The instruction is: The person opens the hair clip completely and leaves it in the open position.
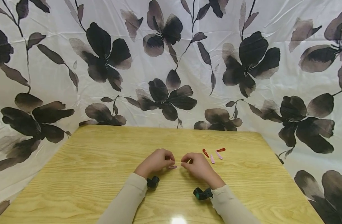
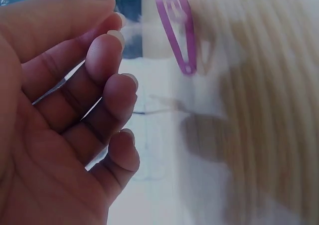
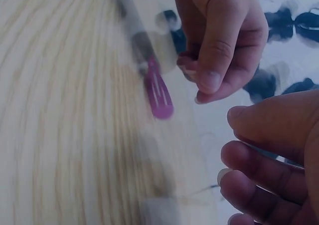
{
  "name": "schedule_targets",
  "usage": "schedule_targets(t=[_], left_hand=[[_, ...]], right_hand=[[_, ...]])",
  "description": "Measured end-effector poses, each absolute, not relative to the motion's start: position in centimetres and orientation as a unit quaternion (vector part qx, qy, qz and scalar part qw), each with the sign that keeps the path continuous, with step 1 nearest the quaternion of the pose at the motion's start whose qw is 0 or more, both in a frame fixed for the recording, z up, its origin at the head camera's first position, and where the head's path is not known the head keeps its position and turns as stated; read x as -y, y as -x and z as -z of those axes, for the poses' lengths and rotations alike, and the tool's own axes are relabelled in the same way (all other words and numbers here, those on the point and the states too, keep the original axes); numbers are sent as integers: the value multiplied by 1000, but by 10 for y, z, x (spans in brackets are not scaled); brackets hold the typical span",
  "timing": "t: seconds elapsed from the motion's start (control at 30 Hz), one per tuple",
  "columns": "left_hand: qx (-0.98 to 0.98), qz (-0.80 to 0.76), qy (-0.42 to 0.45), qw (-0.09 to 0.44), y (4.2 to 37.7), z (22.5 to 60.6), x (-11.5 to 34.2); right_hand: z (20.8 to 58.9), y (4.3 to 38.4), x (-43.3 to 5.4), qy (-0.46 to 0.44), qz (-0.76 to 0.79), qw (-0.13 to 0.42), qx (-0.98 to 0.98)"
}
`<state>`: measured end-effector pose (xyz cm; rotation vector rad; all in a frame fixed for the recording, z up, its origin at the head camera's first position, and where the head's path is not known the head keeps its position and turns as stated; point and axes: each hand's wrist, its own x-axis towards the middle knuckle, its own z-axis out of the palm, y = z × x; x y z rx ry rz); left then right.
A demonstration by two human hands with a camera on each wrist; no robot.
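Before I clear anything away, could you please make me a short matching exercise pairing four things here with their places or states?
1. Purple snap hair clip
2. Red snap hair clips
3. Floral fabric
4. Right hand

A. Backdrop behind the wooden table
B. Fingers bent, holding nothing
C. On the tabletop, near the left hand's fingertips
D. Two of them, lying near pink clips

Pairs: 1-C, 2-D, 3-A, 4-B
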<state>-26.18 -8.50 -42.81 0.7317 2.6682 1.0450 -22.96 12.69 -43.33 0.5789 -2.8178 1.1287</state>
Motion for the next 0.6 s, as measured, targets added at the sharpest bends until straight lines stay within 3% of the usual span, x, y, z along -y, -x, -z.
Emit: schedule_targets(t=[0.6], left_hand=[[-888, -356, -270, 104, 263, 419, 48]], right_hand=[[423, 221, -167, -153, -354, 65, 921]])
